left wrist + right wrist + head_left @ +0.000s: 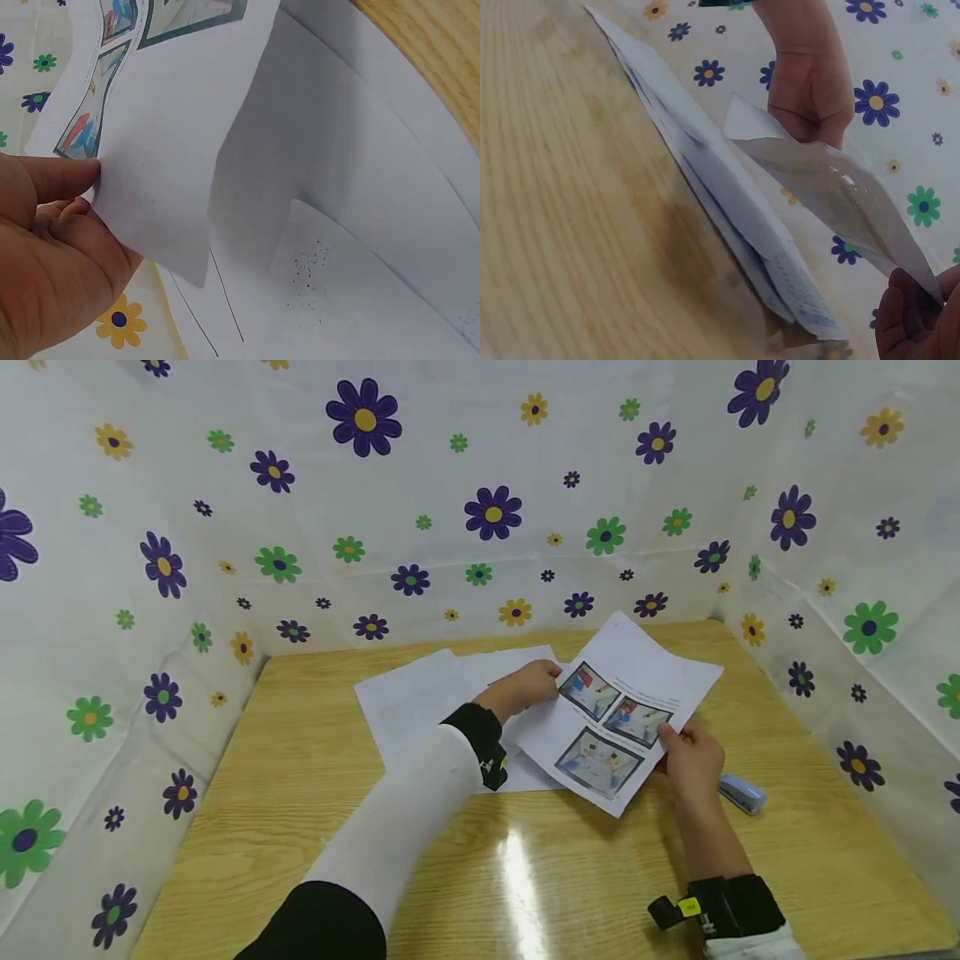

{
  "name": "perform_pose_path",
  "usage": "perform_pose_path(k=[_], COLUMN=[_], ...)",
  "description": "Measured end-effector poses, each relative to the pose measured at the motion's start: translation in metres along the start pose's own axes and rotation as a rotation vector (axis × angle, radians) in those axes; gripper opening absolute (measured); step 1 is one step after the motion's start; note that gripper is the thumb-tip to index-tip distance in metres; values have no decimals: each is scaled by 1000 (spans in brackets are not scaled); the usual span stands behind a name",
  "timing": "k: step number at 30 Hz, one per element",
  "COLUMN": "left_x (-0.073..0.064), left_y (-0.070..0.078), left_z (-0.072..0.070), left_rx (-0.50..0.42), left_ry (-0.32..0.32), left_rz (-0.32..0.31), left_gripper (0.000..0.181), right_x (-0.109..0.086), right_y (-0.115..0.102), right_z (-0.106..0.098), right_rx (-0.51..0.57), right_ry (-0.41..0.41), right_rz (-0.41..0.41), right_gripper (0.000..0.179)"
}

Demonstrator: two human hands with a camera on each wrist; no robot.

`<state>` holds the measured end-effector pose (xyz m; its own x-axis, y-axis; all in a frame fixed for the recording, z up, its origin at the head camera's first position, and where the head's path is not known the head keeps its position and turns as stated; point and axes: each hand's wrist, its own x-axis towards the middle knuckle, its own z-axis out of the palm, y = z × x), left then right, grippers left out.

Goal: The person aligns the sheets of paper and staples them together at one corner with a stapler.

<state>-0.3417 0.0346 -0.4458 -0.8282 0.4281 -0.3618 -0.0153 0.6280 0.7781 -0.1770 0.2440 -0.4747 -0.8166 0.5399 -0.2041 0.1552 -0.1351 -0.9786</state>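
A white sheet of paper (592, 760) printed with three framed pictures is held up at a tilt over the table. My left hand (531, 683) pinches its left edge, thumb on the printed face in the left wrist view. The right hand (692, 758) grips the opposite edge, with the thumb on top and the fingers curled underneath. Below the raised sheet lies a loose spread of other white papers (408, 697), partly covered by my left forearm and the sheet. In the right wrist view, these papers (705, 165) overlap in a low stack, and the held sheet bends slightly.
A light blue stapler (742, 794) lies on the wooden table (315, 760) just right of my right wrist. A white flower-print cloth (450, 468) hangs behind the table and along both sides.
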Motion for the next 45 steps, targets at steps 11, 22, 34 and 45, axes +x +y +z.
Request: perform_pose_path(k=[11,22,34,45], left_x=[-23,-58,-118,-162], left_y=[-9,-38,-57,-76], left_z=[2,14,-9,-24], left_rx=[-68,-339,-453,-425], left_ry=[19,18,35,85], left_rz=[-50,-8,41,52], left_gripper=[45,45,43,40], right_x=[10,9,-5,-16], right_y=[-18,-27,-32,-28], right_z=[-16,-17,3,27], right_rx=[-296,-387,-315,-344], right_ry=[-191,-246,-383,-469], right_rz=[-36,-18,-138,-167], right_gripper=[42,48,46,40])
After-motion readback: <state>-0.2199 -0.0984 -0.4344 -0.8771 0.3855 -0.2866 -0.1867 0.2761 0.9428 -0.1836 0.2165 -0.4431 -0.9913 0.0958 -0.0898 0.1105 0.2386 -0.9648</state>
